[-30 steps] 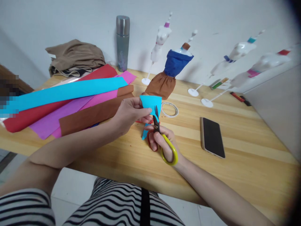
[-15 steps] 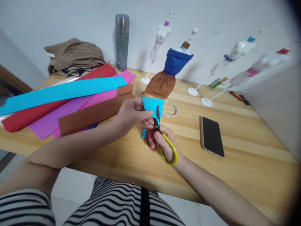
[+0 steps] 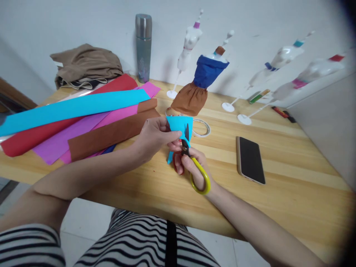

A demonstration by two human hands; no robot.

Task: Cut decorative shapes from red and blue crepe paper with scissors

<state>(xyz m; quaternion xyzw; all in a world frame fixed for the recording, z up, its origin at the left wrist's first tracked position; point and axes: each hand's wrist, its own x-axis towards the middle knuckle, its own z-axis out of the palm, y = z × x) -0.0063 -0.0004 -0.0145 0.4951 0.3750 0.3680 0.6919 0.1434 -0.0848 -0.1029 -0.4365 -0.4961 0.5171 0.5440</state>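
Between thumb and fingers, my left hand (image 3: 157, 135) pinches a small piece of bright blue crepe paper (image 3: 178, 124). My right hand (image 3: 191, 163) grips a pair of scissors (image 3: 200, 178) with a yellow handle loop and a red one. The dark blades lie across the right side of the blue piece, one blade in front and the other hidden behind it. A narrow blue strip (image 3: 170, 157) hangs below my left fingers. Just behind the piece lies a white ring of tape (image 3: 207, 128).
Coloured paper sheets (image 3: 75, 107) and a folded brown cloth (image 3: 89, 66) lie at left. A flask (image 3: 144, 48) stands at the back. Small white mannequins stand along the wall, one in a blue top (image 3: 210, 72) and brown skirt (image 3: 190, 98). A phone (image 3: 251, 159) lies at right.
Hands, scissors and blue piece hold nearly the same pose. The blue piece sits very slightly further left and lower; the camera view has shifted a little.
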